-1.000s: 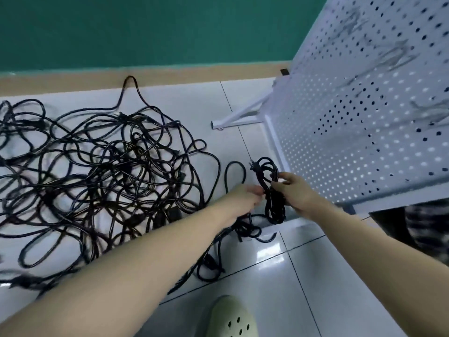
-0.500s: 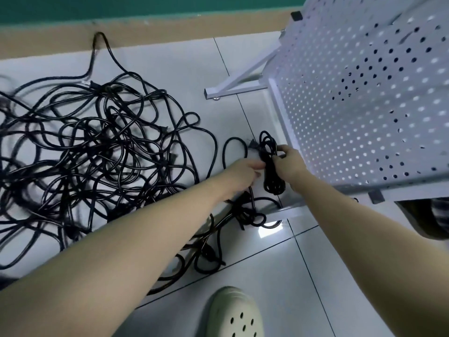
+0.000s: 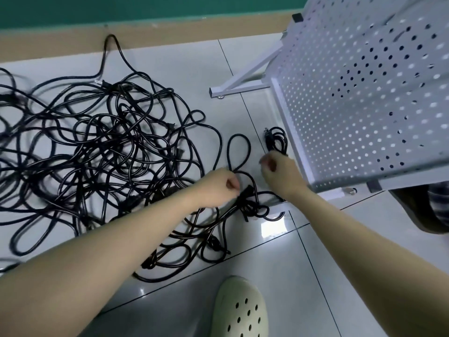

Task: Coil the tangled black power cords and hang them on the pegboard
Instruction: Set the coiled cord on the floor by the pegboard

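The left hand has its fingers curled down at a black cord loop where the strand crosses itself on the floor; whether the fingertips actually pinch the cord cannot be told, since the hand is blurred and covers the crossing. The right hand is loosely curled with nothing plainly in it, and it sits just below the coiled cord, its knuckles near or touching the lower end of that bundle; the contact is hidden, so its grip cannot be told either.

The coiled cord lies on the white floor tile, a small tight bundle with its plug at the upper left, just beside the lower edge of the white pegboard. The pegboard leans over at the right on a white metal frame, and one foot of that frame rests on the tile above the bundle.

To the left spreads the tangled cords, a wide heap of black loops reaching from the left edge to beneath the left forearm, with one strand running up against the tan baseboard. A cream perforated clog shows at the bottom.
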